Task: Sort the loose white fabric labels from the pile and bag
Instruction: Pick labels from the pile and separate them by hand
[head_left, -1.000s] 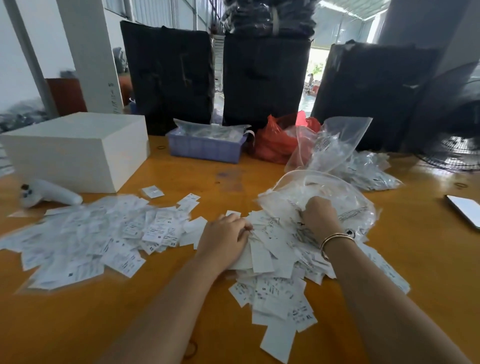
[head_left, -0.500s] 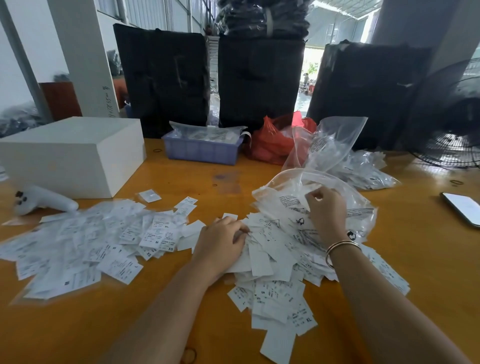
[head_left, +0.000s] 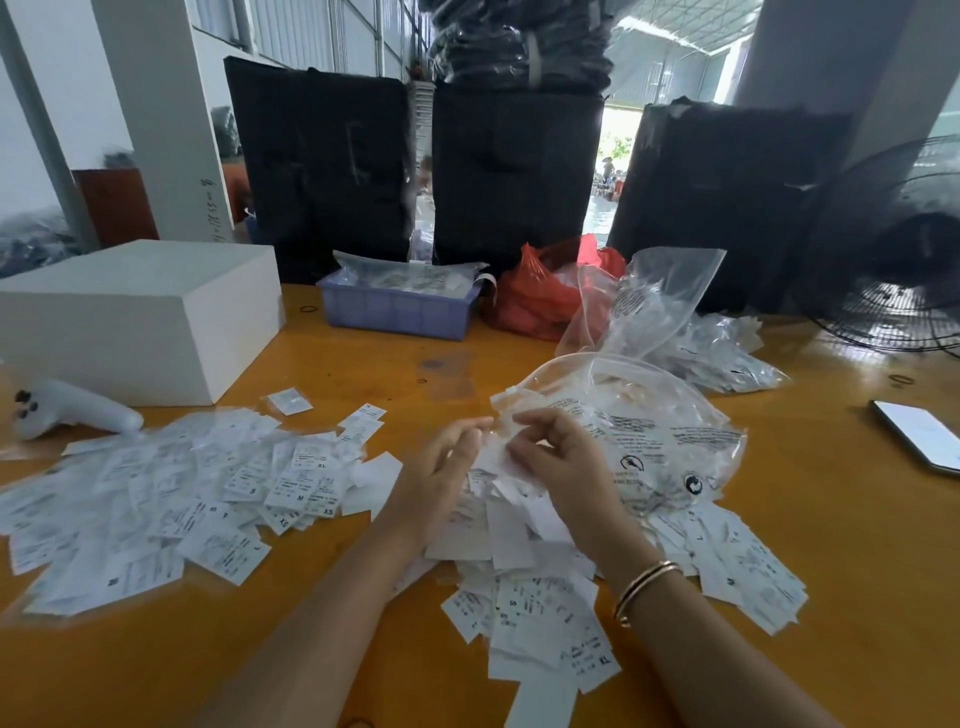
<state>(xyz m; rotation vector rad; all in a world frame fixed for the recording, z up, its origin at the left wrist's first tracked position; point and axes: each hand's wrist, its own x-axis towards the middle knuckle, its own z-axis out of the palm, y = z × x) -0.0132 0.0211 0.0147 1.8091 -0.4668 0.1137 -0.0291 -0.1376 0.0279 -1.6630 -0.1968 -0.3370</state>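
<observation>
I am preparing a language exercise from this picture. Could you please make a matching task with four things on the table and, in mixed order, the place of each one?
Things:
1. white box
2. phone
3. purple basket
4. clear bag

Places:
A. right edge of the table
B. just behind the right hand
C. far left of the table
D. far middle, beside the red bag

Pairs: 1-C, 2-A, 3-D, 4-B

Labels (head_left: 488, 462) between the hands are motion-blurred; the phone (head_left: 922, 434) is cut off at the right edge
</observation>
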